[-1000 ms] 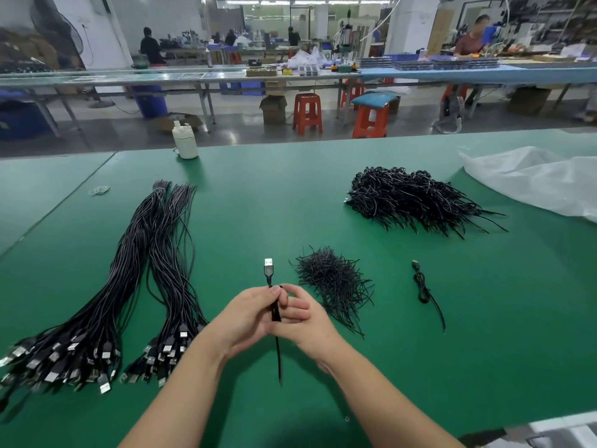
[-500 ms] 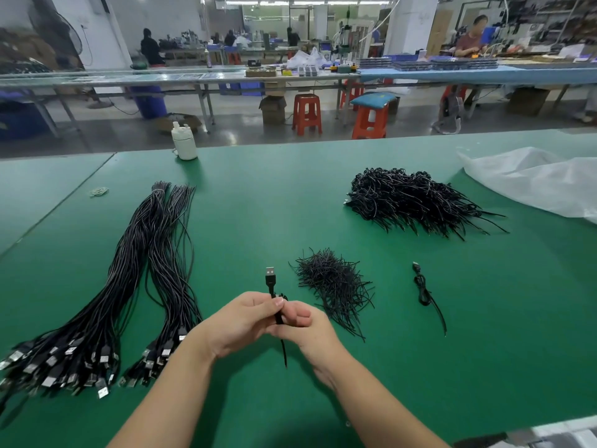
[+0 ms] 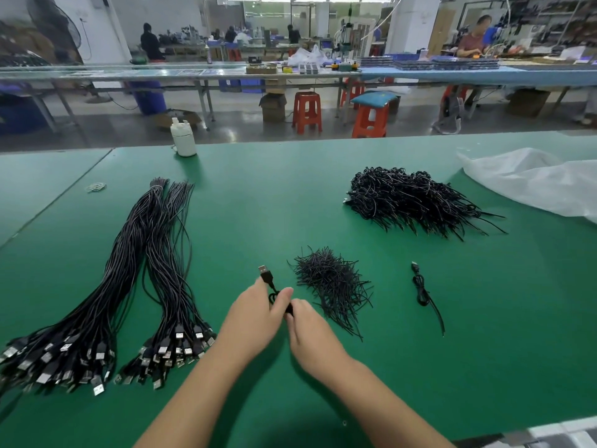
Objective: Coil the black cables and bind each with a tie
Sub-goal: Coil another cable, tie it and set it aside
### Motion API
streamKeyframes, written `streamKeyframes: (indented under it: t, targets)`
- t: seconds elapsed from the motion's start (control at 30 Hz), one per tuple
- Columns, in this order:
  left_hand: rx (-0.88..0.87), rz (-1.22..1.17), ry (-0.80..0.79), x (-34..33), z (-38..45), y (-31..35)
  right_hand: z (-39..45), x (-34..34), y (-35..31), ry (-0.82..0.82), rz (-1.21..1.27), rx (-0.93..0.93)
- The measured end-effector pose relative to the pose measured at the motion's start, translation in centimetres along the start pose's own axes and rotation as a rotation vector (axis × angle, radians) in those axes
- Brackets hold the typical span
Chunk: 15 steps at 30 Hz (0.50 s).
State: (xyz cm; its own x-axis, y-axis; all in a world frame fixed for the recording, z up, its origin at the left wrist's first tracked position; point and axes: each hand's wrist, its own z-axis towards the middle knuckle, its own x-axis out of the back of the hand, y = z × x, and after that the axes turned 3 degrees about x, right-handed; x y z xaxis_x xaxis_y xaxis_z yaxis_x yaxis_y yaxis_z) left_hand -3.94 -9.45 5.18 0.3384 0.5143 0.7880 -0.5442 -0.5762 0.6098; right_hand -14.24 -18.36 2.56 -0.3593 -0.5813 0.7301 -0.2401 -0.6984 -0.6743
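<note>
Right now both hands meet at the near-middle of the green bench (image 3: 484, 367). Left hand (image 3: 255, 315) has its fingers curled round a small coiled black cable (image 3: 274, 297), thumb pressing on top; the USB plug (image 3: 265, 273) sticks up & away past the fingertips. Right hand (image 3: 311, 331) comes in from the right w/ its fingers pinching the same coil at the near side, just under the left thumb. How much of the coil is wrapped can't be told, most of it is hidden btwn the hands.

Just right of the hands, nearly touching, lies a loose pile of short black ties (image 3: 332, 286). Further right, apart from that pile, one bound cable (image 3: 421, 291) lies alone on the bench, its tail trailing toward the near edge. Beyond it, toward the far right, sits a big heap of finished coiled cables (image 3: 410, 198), and next to that a white plastic bag (image 3: 533, 185).

On the left, 2 long bundles of uncoiled cables (image 3: 135, 270) run from the far side down to the near-left, plugs fanned out at the near end. A white bottle (image 3: 183, 139) stands at the bench's far edge.
</note>
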Motion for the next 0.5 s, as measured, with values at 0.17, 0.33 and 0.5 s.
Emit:
streamKeyframes:
  t: [0.17, 0.33, 0.5]
  targets:
    - [-0.075, -0.065, -0.167, 0.9, 0.6, -0.5, -0.3, -0.2, 0.1, -0.021, -0.008, -0.015]
    - [0.005, -0.001, -0.208, 0.2, 1.3, -0.7, -0.1, -0.6, 0.2, -0.103, -0.061, -0.049]
    - [0.04, 0.024, -0.292, -0.4, 2.1, -1.0, -0.4, -1.8, 0.8, -0.089, -0.056, -0.081]
